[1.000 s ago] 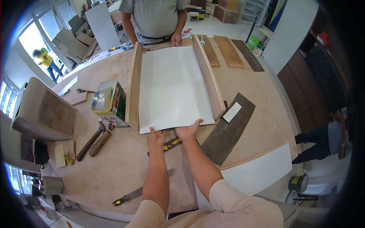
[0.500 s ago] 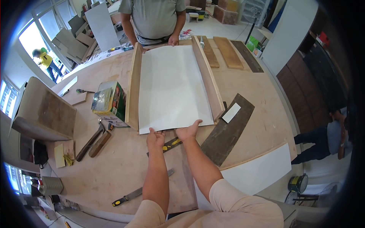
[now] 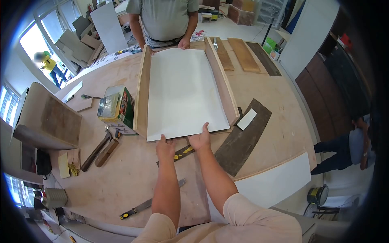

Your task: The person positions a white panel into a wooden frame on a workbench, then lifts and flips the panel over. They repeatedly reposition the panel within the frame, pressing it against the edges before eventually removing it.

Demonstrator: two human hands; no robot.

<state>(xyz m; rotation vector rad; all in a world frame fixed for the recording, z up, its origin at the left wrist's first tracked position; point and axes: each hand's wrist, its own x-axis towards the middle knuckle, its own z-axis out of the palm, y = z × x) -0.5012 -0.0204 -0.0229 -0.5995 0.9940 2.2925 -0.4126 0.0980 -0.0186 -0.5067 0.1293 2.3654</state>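
A white sheet (image 3: 184, 93) lies between two upright wooden side boards, the left one (image 3: 142, 93) and the right one (image 3: 223, 83). My left hand (image 3: 165, 148) grips the sheet's near edge toward its left corner, thumb on top and fingers underneath. Further right, my right hand (image 3: 201, 139) holds the same edge, its thumb raised over the sheet and its fingers hidden below. Across the table, a co-worker (image 3: 166, 20) has both hands at the far end of the sheet. A dark strip with yellow marks (image 3: 184, 153) lies just below my hands.
Left on the table (image 3: 117, 178) are a green box (image 3: 117, 109), a hammer (image 3: 97, 149) and a handled tool (image 3: 107, 153). A putty knife (image 3: 135, 211) lies near me. Dark board (image 3: 243, 137) and brown planks (image 3: 243, 54) are at right. Other people stand beyond.
The sheet's near edge has shifted slightly away from me and sits a little differently between the boards. My right hand has moved slightly forward and left, its thumb now more upright.
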